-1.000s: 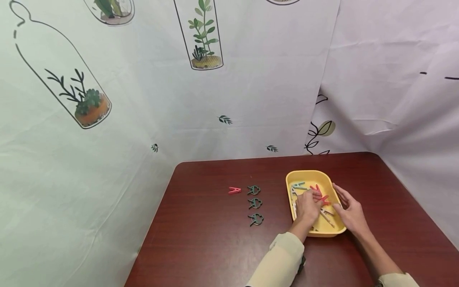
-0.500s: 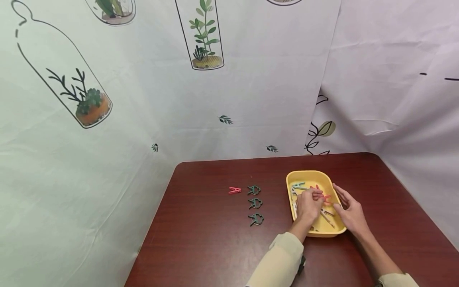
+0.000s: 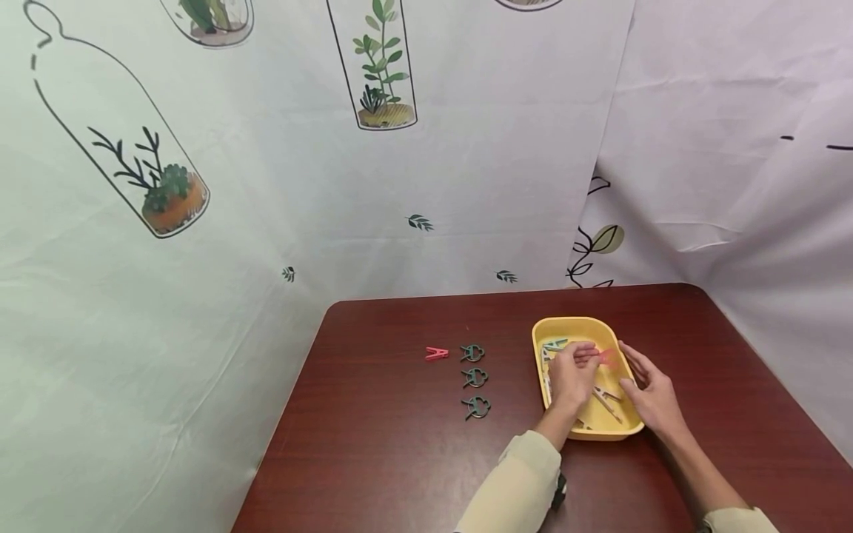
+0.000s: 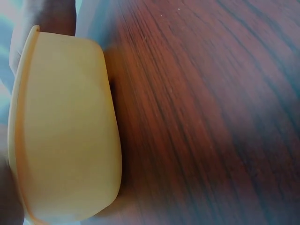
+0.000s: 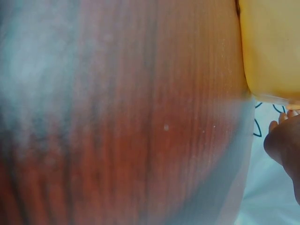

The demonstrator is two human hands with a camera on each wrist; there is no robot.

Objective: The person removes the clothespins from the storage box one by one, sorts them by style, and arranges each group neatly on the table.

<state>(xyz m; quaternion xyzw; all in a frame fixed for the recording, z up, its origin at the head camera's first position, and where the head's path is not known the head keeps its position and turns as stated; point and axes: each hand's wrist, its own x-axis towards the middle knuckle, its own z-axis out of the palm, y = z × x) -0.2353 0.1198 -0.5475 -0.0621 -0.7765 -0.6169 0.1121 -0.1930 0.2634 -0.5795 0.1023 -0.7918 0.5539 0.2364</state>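
Observation:
In the head view, my left hand point(image 3: 571, 376) is inside the yellow plastic tray point(image 3: 560, 323). Its thumb and fingers pinch a red clothespin point(image 3: 608, 358), blurred by motion and partly hidden. My right hand point(image 3: 651, 400) holds the tray's right side, thumb over the rim and fingers along the outer wall. Around the left hand in the tray lie a teal clothespin point(image 3: 555, 345), a pale clothespin point(image 3: 605, 403) and others partly covered. Both wrist views show mostly the tray's outer wall point(image 4: 68, 122) and tabletop, without a clear sight of either grip.
Three dark green round-jawed clips point(image 3: 474, 377) stand in a column on the brown table point(image 3: 373, 444), left of the tray. A red clothespin point(image 3: 436, 353) lies left of the top clip. A printed white cloth point(image 3: 466, 185) hangs behind the table.
The left hand shifts slightly up and left within the tray, and the red clothespin moves with its fingertips. The right hand, tray and clips on the table stay in place.

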